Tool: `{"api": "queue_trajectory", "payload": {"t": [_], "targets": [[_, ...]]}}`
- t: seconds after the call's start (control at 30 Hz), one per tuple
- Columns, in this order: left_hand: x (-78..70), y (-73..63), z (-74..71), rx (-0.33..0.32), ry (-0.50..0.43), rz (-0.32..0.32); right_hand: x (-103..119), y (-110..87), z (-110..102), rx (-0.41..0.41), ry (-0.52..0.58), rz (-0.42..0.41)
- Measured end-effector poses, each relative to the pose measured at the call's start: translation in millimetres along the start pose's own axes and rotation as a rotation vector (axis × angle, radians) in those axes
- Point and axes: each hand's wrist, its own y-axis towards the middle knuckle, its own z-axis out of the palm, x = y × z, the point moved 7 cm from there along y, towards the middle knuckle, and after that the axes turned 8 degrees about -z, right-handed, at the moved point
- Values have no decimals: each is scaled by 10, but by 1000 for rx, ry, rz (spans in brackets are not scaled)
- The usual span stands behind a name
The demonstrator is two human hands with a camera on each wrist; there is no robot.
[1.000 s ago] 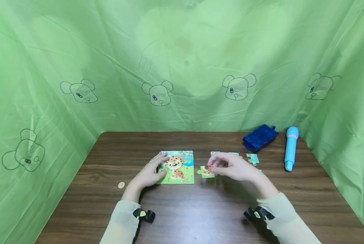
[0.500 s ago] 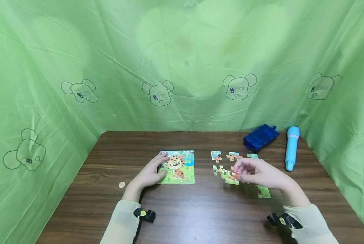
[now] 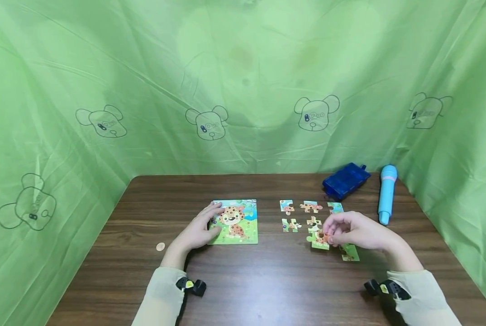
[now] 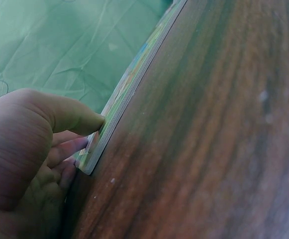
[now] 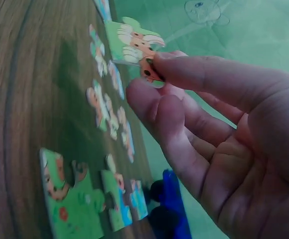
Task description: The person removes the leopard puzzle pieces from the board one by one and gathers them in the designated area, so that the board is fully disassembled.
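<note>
My right hand [image 3: 359,232] pinches a jigsaw piece [image 5: 129,44] between thumb and fingertips. The piece shows orange spotted fur, pale paws and green grass; in the right wrist view it is held up off the table. It overlaps other jigsaw pieces in the head view, among them a green corner piece [image 3: 350,253] partly behind the fingers. My left hand [image 3: 198,232] rests at the left edge of a square leopard picture board [image 3: 247,228], its thumb [image 4: 87,117] touching the board's edge and its fingers spread up the side.
Several loose jigsaw pieces lie in rows right of the board, including a blue-topped one [image 3: 286,206]. Behind them are a dark blue plastic box [image 3: 346,181] and a light blue toy microphone [image 3: 387,194]. A small round disc [image 3: 160,246] lies at left. Green cloth [image 3: 243,154] encloses the table.
My right hand has moved right, carrying the jigsaw piece from beside the board to over the loose pieces. My left hand stays on the board.
</note>
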Motion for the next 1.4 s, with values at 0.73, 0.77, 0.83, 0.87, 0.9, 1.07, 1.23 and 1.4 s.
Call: {"api": "queue_trajectory", "payload": {"t": [0.73, 0.77, 0.83, 0.87, 0.9, 1.07, 1.23, 1.4], "targets": [[3, 14, -4, -21, 17, 4, -232, 73, 103, 9, -244, 101], [1, 13, -5, -21, 17, 5, -240, 74, 105, 9, -251, 106], [-2, 12, -4, -21, 15, 8, -254, 76, 108, 8, -269, 110], [-3, 12, -4, -21, 14, 8, -258, 75, 109, 7, -276, 111], [-2, 12, -4, -21, 11, 8, -261, 75, 109, 5, -284, 111], [-2, 13, -9, -20, 9, 4, -263, 80, 105, 1, -313, 108], [11, 17, -9, -20, 12, 3, -245, 90, 102, -2, -354, 105], [15, 21, -4, -13, 10, -2, -232, 81, 109, -11, -377, 112]]}}
